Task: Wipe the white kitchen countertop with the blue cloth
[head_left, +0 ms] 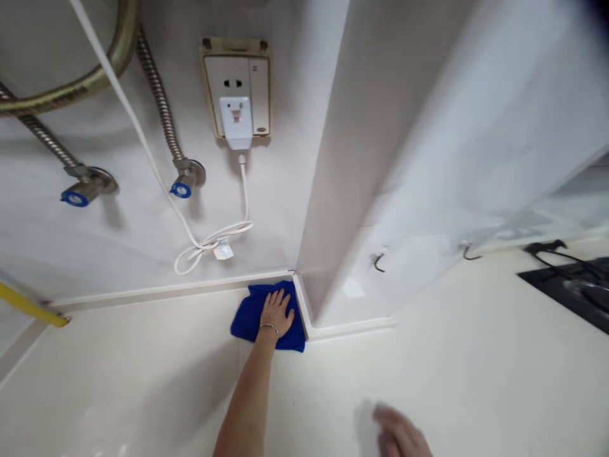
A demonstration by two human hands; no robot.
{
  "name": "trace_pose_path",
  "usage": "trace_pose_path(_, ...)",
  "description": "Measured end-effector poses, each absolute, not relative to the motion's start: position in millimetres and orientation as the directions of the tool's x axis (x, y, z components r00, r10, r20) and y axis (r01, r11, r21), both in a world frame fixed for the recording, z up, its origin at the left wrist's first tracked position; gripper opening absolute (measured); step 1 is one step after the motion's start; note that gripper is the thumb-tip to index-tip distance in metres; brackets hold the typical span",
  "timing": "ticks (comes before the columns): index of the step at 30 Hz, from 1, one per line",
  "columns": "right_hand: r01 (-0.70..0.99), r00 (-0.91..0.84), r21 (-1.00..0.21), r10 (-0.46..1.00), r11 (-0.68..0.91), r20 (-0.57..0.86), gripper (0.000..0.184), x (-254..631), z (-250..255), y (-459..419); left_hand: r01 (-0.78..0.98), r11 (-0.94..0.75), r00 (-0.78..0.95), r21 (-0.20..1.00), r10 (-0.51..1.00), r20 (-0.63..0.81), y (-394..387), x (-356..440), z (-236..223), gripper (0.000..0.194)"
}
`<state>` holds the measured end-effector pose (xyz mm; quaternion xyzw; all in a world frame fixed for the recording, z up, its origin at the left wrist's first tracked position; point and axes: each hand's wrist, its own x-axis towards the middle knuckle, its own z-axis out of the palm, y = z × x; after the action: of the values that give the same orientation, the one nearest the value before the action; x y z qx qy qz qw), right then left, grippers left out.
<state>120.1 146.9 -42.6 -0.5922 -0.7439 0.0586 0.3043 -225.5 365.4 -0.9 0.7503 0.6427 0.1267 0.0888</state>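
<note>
My left hand (276, 313), with a thin bracelet at its wrist, lies flat with fingers spread on a blue cloth (247, 322). The cloth rests on the white countertop (166, 368), pushed up into the corner where the back wall meets a jutting wall column. Part of the cloth is hidden under the palm. At the bottom edge, my right hand (403, 435) is slightly blurred and only partly in view. Its visible fingers are loosely bent and apart, with nothing seen in them.
A socket (259, 82) with a white plug (236, 120) and looped cord (223, 231) is on the wall. Two blue-handled valves (183, 184) with metal hoses are left of it. A yellow pipe (33, 308) stands far left; a black hob (575, 285) and hooks (379, 261) are right.
</note>
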Motion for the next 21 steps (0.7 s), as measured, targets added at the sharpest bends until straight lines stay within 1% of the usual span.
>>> trace_pose_path(1,0.861,-0.072,-0.44,0.917,0.257,0.393,0.037,131,-42,161,0.943,-0.163,0.144,0.291,0.986,0.084,361,-226,0,0.054)
trace_pose_path(2,0.897,0.019,-0.411,0.914,0.164,0.406,0.043,143,-42,177,0.943,-0.168,0.148,0.286,0.985,0.092,356,-226,0,0.053)
trace_pose_path(4,0.939,0.164,-0.343,0.908,-0.024,0.385,0.053,162,-44,209,0.943,-0.181,0.159,0.279,0.982,0.099,345,-225,1,0.052)
trace_pose_path(6,0.94,0.27,-0.293,0.904,-0.173,0.331,0.055,173,-48,235,0.94,-0.188,0.168,0.286,0.981,0.093,332,-224,2,0.051)
trace_pose_path(8,0.938,0.319,-0.237,0.899,-0.254,0.301,0.056,176,-55,248,0.935,-0.188,0.172,0.3,0.982,0.078,319,-221,2,0.051)
trace_pose_path(11,0.944,0.321,-0.18,0.897,-0.277,0.304,0.058,172,-62,250,0.93,-0.186,0.173,0.317,0.983,0.067,303,-217,2,0.051)
trace_pose_path(16,0.943,0.328,-0.17,0.889,-0.286,0.32,0.056,170,-63,246,0.907,-0.173,0.159,0.383,0.985,0.067,272,-209,4,0.05)
trace_pose_path(21,0.952,0.301,-0.159,0.891,-0.261,0.339,0.052,174,-64,248,0.892,-0.131,0.092,0.433,0.99,0.108,211,-186,-3,0.051)
